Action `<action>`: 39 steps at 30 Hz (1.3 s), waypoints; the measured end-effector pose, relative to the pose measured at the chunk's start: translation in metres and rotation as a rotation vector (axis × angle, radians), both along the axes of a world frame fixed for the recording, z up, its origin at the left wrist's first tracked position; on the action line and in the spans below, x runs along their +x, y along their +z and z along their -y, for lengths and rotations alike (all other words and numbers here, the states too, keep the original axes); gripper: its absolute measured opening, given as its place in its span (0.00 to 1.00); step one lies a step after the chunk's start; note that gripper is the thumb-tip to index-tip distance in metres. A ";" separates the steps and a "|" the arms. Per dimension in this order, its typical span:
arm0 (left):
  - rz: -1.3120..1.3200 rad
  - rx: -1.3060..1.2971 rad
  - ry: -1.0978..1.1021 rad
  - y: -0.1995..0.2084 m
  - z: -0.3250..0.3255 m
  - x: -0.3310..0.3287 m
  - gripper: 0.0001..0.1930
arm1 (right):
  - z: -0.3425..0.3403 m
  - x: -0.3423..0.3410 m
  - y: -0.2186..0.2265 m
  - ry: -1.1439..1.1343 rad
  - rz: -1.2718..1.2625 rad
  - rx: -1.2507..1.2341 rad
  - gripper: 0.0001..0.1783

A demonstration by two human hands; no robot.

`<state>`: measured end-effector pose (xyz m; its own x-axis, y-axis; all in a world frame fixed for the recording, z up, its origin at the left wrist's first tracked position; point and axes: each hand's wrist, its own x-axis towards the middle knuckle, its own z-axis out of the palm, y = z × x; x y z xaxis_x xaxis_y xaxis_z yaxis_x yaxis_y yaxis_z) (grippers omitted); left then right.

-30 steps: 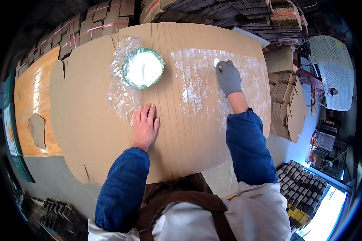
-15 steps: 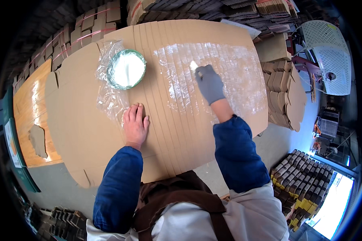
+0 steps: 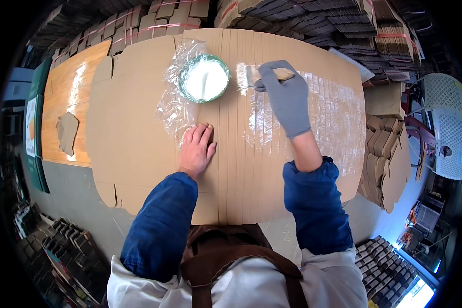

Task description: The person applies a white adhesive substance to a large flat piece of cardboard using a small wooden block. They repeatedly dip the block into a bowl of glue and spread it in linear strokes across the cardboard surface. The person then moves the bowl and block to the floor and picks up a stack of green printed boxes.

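Gloved in grey, my right hand (image 3: 285,100) grips the wooden handle of a flat paintbrush (image 3: 247,77), its pale bristles pointing left toward a round tub. The bristles are over the cardboard; whether they touch it I cannot tell. White, glossy glue (image 3: 336,110) coats the overlapped cardboard strips on the right. My bare left hand (image 3: 196,149) lies flat on the cardboard sheets (image 3: 138,128), fingers stretched out, just below the tub. That green-rimmed tub (image 3: 181,84) holds white liquid and sits on crumpled clear plastic film (image 3: 169,110).
Left of the sheets is a wooden board (image 3: 61,128) with a torn cardboard scrap (image 3: 68,133) on it. Strapped cardboard stacks (image 3: 169,20) line the back. More cut cardboard (image 3: 387,159) is piled at the right, near a white perforated plastic chair (image 3: 449,118).
My right hand has lifted the brush from the glued area and moved it left, close to the tub. The whole view has shifted; my left hand stays flat on the cardboard.
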<state>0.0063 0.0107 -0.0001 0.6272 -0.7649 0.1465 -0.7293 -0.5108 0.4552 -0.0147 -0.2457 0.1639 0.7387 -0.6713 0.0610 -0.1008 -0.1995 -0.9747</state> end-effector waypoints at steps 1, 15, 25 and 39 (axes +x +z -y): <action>0.000 -0.007 0.000 0.001 0.000 0.000 0.27 | -0.011 0.012 -0.002 0.016 -0.005 -0.004 0.09; -0.012 -0.056 -0.011 0.003 0.004 0.005 0.26 | -0.039 0.070 -0.051 0.028 -0.139 -0.131 0.14; -0.037 -0.052 -0.014 0.006 0.003 0.006 0.25 | -0.025 0.058 -0.044 -0.032 0.103 0.361 0.10; -0.060 -0.066 -0.032 0.004 0.001 0.004 0.28 | 0.002 0.030 -0.133 -0.093 0.526 1.786 0.10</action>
